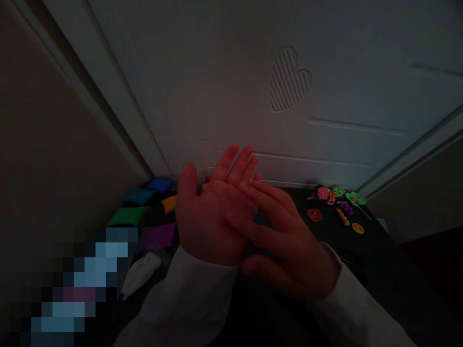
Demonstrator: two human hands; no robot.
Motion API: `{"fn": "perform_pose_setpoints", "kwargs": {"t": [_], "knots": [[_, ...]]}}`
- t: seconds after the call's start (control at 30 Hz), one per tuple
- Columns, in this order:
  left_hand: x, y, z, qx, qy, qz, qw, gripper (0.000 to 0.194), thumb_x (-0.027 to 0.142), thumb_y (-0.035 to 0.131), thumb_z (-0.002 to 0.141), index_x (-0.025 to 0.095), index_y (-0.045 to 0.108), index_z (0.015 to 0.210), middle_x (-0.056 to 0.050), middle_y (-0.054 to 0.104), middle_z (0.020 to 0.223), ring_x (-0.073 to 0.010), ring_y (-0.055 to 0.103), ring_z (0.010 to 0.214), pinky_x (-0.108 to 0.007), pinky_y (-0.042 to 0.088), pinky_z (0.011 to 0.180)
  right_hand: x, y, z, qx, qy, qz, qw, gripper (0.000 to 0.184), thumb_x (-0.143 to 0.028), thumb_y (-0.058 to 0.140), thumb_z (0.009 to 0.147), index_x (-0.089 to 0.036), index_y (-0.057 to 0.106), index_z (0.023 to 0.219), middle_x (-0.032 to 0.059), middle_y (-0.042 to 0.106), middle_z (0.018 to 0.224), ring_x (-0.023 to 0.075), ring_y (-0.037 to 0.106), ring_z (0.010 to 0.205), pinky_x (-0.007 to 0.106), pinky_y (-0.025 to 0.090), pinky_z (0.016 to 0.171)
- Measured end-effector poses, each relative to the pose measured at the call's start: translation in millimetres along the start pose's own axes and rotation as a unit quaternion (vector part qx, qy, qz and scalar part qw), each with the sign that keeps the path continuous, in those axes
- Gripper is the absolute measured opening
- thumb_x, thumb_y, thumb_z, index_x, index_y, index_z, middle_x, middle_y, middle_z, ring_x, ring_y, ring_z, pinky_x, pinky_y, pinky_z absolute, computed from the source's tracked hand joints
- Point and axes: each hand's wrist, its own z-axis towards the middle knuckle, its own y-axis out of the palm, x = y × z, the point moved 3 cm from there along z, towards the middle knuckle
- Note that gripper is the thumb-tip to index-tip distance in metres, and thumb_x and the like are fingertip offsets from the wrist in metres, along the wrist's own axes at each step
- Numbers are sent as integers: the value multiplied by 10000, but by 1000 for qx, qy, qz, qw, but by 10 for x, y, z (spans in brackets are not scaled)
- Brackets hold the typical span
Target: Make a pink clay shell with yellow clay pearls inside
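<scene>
My left hand [213, 217] is held palm up above the dark table, its fingers stretched out and the thumb apart. Across that palm lie the extended fingers of my right hand [285, 241], with its thumb spread lower down. Whether anything small sits between the right fingertips and the left palm is hidden. Left of my hands are soft coloured packets: a purple one [159, 236] nearest, an orange one [170, 205] and a green one [127, 216]. A crumpled white piece [142, 273] lies by my left sleeve.
Teal [138, 195] and blue packets [160, 185] lie at the back left. At the back right are small coloured shapes, among them a pink flower [323, 193], a red piece [314, 215] and a yellow disc [358, 228]. A white panel with hearts [289, 82] stands behind the table [267, 318].
</scene>
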Motion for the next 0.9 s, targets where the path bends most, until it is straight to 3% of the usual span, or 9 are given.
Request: {"fn": "perform_pose_setpoints", "kwargs": {"t": [0.13, 0.33, 0.5, 0.67, 0.73, 0.9], "knots": [[9, -2, -3, -19, -18, -2, 1000, 556, 572, 176, 851, 222, 508, 1128, -18, 558, 1237, -189, 388, 1262, -347, 313, 1041, 44, -18, 2, -2, 25, -26, 999, 552, -520, 392, 837, -177, 471, 1262, 149, 293, 1426, 277, 179, 1339, 495, 189, 1067], [49, -56, 22, -10, 37, -16, 999, 518, 550, 209, 856, 216, 516, 1105, -16, 525, 1278, -173, 447, 1213, -316, 409, 954, 15, -37, -9, -22, -3, 17, 1000, 504, -526, 399, 829, -198, 553, 1180, 144, 254, 1443, 267, 148, 1357, 470, 182, 1075], [-16, -14, 10, 6, -21, 17, 1000, 553, 574, 174, 844, 227, 545, 1063, -27, 558, 1231, -205, 414, 1240, -330, 436, 910, 41, -18, -16, -18, 31, 1, 999, 586, -522, 365, 843, -161, 421, 1301, 157, 226, 1452, 251, 121, 1363, 461, 161, 1086], [52, -49, 27, -5, 32, 5, 999, 501, 546, 210, 853, 232, 528, 1081, -9, 530, 1266, -177, 421, 1231, -297, 443, 904, 34, -47, -27, -20, 4, 17, 1000, 491, -491, 400, 842, -183, 537, 1200, 154, 243, 1444, 254, 136, 1362, 461, 168, 1082], [45, -61, 34, -9, 19, -4, 1000, 495, 536, 212, 858, 230, 521, 1094, -8, 524, 1275, -176, 433, 1220, -305, 441, 908, 13, -33, -22, -33, -7, 24, 999, 512, -528, 397, 829, -209, 528, 1208, 148, 232, 1449, 259, 132, 1363, 470, 168, 1080], [-11, -35, 30, -6, -39, -3, 999, 551, 559, 180, 853, 221, 486, 1164, -29, 542, 1253, -204, 430, 1225, -335, 434, 902, 42, -25, -12, -34, 42, -9, 999, 612, -565, 374, 820, -197, 405, 1308, 149, 184, 1466, 277, 95, 1367, 512, 164, 1070]]}}
